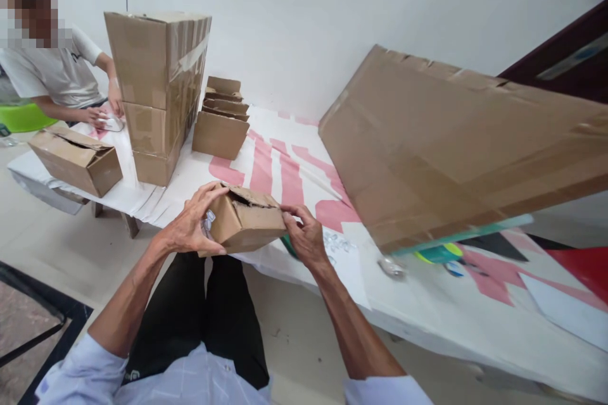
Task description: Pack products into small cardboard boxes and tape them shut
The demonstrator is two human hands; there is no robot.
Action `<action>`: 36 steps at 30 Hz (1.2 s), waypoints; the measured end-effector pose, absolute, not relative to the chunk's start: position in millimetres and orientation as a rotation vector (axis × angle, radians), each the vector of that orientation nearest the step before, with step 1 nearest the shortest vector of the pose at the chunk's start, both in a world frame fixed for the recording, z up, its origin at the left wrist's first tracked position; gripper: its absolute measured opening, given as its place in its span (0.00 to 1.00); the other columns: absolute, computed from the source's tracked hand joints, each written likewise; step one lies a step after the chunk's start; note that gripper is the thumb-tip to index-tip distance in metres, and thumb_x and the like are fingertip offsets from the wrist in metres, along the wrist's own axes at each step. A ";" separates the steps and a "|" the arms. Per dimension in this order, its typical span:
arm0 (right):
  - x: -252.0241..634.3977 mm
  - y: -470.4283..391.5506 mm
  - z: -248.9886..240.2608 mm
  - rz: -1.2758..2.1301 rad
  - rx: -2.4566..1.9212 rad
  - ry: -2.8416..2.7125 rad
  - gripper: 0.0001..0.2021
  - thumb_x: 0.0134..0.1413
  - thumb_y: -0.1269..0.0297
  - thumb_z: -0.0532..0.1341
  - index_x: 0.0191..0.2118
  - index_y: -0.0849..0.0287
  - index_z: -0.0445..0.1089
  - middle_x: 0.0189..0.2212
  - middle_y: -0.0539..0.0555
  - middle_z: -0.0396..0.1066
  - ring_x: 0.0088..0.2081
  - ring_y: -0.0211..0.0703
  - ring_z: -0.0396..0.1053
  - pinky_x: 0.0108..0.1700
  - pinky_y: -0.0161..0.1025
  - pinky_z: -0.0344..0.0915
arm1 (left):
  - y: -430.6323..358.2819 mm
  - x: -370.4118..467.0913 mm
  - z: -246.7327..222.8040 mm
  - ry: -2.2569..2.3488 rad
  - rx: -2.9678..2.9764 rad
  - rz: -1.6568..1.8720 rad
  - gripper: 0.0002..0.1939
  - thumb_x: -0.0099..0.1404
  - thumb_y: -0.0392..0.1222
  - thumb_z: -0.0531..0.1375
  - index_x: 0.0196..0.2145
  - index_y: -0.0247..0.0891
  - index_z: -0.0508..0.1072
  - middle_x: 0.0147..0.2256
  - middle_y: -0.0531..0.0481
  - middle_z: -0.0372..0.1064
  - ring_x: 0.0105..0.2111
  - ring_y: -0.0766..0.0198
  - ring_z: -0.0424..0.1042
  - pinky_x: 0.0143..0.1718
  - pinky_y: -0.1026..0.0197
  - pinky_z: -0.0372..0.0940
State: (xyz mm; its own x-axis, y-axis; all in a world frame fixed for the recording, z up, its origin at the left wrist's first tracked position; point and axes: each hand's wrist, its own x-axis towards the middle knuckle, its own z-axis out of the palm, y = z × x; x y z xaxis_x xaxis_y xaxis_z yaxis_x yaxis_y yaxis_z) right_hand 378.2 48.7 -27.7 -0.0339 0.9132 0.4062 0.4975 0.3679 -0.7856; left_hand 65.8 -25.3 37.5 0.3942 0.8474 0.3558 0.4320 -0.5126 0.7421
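Note:
A small cardboard box (254, 228) is held at the table's front edge, a torn, gaping seam along its top. My left hand (194, 221) grips its left end, thumb low and fingers over the upper edge; a bit of clear plastic shows beside the palm. At the right end, the bent fingers of my right hand (304, 231) pinch the box's corner. Small clear pieces (336, 245) lie on the table just right of my right hand.
Taped boxes (147, 76) form a tall stack at left, with open cartons (221, 130) behind. Another small box (80, 158) sits far left near a seated person (71, 76). A large cardboard box (456, 152) leans at right above a tape roll (439, 253). Pink-and-white cloth covers the table (408, 304).

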 end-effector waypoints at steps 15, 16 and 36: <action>330.3 18.9 46.1 0.456 -0.994 -1.758 0.11 0.69 0.55 0.59 0.45 0.54 0.76 0.45 0.58 0.76 0.48 0.50 0.75 0.47 0.47 0.75 | -24.8 59.1 87.8 1.263 2.277 0.938 0.49 0.48 0.54 0.77 0.65 0.48 0.65 0.73 0.37 0.52 0.70 0.30 0.56 0.66 0.32 0.55; 327.0 16.3 55.9 0.405 -0.964 -1.777 0.11 0.69 0.56 0.59 0.45 0.54 0.76 0.45 0.58 0.76 0.48 0.51 0.75 0.48 0.48 0.75 | -23.3 60.6 87.5 1.275 2.288 0.908 0.51 0.48 0.54 0.77 0.66 0.48 0.64 0.74 0.36 0.51 0.71 0.29 0.54 0.66 0.30 0.53; 294.4 9.0 114.6 -0.301 -0.733 -2.569 0.07 0.65 0.73 0.63 0.42 0.57 0.79 0.47 0.61 0.77 0.54 0.55 0.68 0.52 0.51 0.68 | -20.6 102.6 87.9 1.313 2.348 1.017 0.64 0.44 0.48 0.79 0.73 0.43 0.53 0.70 0.33 0.60 0.69 0.35 0.62 0.66 0.37 0.55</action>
